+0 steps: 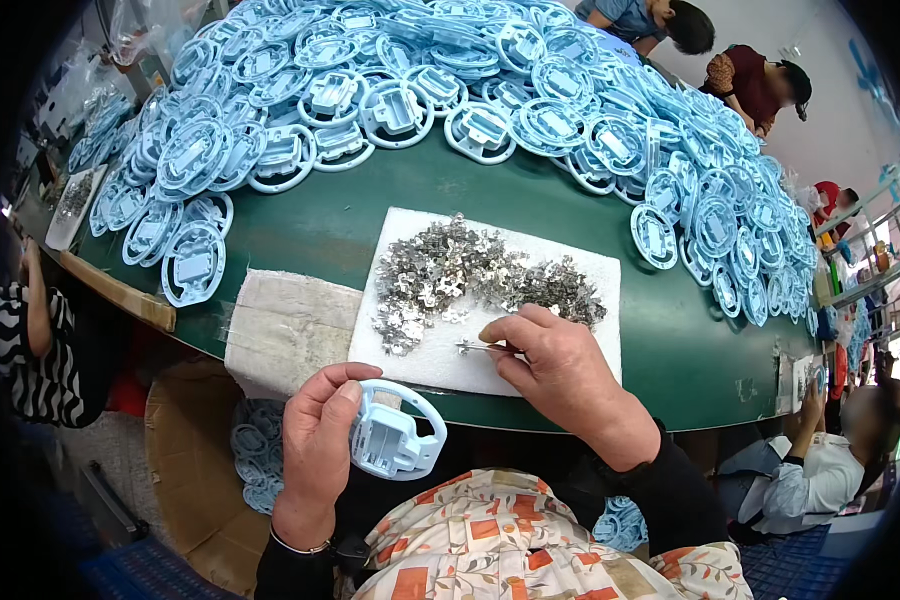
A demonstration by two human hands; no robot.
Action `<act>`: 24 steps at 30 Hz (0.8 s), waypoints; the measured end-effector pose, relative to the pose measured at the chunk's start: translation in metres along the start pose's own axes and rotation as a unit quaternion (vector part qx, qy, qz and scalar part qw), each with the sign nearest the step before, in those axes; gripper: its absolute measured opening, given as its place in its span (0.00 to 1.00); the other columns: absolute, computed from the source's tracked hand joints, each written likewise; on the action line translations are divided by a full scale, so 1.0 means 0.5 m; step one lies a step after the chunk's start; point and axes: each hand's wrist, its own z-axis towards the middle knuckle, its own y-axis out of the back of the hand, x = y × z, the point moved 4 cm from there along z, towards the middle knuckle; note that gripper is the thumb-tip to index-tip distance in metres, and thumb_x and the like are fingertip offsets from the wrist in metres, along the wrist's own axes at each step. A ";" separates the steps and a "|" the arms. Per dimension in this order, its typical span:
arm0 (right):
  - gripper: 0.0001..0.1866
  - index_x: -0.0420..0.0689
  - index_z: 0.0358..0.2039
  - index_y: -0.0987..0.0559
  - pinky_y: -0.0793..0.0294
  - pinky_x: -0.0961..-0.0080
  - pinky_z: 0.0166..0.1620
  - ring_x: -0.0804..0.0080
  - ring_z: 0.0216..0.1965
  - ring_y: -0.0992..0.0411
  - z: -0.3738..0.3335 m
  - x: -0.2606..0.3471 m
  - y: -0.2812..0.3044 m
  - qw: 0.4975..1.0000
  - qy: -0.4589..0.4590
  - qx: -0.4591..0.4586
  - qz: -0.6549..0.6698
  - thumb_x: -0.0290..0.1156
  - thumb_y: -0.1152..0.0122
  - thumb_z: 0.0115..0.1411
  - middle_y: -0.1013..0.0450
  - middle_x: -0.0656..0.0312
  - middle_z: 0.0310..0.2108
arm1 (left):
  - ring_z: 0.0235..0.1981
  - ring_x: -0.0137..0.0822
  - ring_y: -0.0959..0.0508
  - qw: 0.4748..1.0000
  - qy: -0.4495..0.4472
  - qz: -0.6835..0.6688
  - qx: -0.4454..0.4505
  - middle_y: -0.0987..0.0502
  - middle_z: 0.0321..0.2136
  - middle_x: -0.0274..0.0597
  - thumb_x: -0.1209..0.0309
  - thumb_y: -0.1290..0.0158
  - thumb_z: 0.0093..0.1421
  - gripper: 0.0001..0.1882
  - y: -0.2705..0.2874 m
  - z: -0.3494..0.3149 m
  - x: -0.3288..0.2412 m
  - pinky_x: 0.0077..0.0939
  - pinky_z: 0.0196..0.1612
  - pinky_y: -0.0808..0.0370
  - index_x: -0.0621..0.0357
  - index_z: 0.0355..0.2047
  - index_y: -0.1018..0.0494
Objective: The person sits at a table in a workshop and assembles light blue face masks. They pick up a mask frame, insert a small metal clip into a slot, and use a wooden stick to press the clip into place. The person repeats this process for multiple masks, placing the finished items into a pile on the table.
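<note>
**Clip pinched at the pad, ring held below it**

While our left hand [317, 445] is closed round a pale blue plastic ring part [395, 432] at the table's near edge, our right hand [560, 372] has thumb and forefinger pressed together on one small metal clip [473, 348]. That clip lies on the white foam pad [410, 355], its long axis running roughly from 9 to 3 o'clock, poking out toward 9 from our fingertips. From the held ring part, the clip sits toward 1 o'clock, near but apart. The heap of metal clips [470, 278] spreads at 12 o'clock from the right hand, which is the nearer hand to it. Blue ring parts [400, 100] pile across the green table [670, 340] beyond.
</note>
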 end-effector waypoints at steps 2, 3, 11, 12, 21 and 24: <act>0.05 0.46 0.36 0.19 0.20 0.63 0.33 0.56 0.31 0.21 0.005 0.014 -0.008 1.000 0.016 -0.002 0.004 0.30 0.33 0.60 0.24 0.59 0.31 | 0.33 0.18 0.22 1.000 0.016 -0.004 0.011 0.17 0.34 0.36 0.71 0.52 0.72 0.13 -0.012 -0.006 0.000 0.14 0.37 0.25 0.66 0.50 0.23; 0.05 0.45 0.36 0.19 0.21 0.62 0.33 0.55 0.31 0.21 0.008 0.017 -0.017 1.000 0.016 -0.008 -0.008 0.30 0.33 0.60 0.24 0.59 0.30 | 0.33 0.18 0.22 1.000 0.020 0.001 0.020 0.18 0.34 0.36 0.71 0.52 0.72 0.13 -0.016 -0.006 0.000 0.14 0.37 0.25 0.67 0.49 0.23; 0.06 0.41 0.33 0.20 0.21 0.68 0.31 0.61 0.29 0.20 0.002 0.007 0.003 0.994 -0.020 -0.052 0.093 0.26 0.31 0.57 0.23 0.57 0.28 | 0.32 0.15 0.25 0.988 0.059 0.092 0.107 0.20 0.33 0.31 0.68 0.52 0.74 0.13 -0.083 0.013 0.008 0.13 0.35 0.28 0.66 0.49 0.24; 0.06 0.41 0.33 0.20 0.22 0.72 0.30 0.64 0.29 0.19 -0.002 0.014 0.019 0.996 -0.013 -0.047 0.072 0.24 0.31 0.56 0.22 0.57 0.29 | 0.32 0.15 0.26 0.985 0.064 0.100 0.124 0.20 0.33 0.30 0.68 0.51 0.74 0.14 -0.100 0.019 0.011 0.13 0.35 0.28 0.66 0.49 0.24; 0.06 0.41 0.35 0.19 0.23 0.74 0.29 0.69 0.27 0.21 -0.052 0.014 0.057 0.987 -0.004 -0.064 0.145 0.22 0.31 0.57 0.23 0.58 0.28 | 0.28 0.17 0.26 0.967 -0.031 0.211 0.141 0.20 0.26 0.33 0.66 0.44 0.71 0.12 -0.176 0.054 0.017 0.19 0.31 0.26 0.64 0.43 0.21; 0.06 0.40 0.39 0.18 0.26 0.78 0.30 0.76 0.27 0.25 -0.066 -0.008 0.057 0.973 -0.052 -0.065 0.215 0.24 0.33 0.61 0.22 0.59 0.29 | 0.29 0.18 0.25 0.966 -0.055 0.211 0.141 0.20 0.26 0.34 0.66 0.43 0.70 0.11 -0.192 0.057 0.022 0.20 0.31 0.25 0.64 0.43 0.21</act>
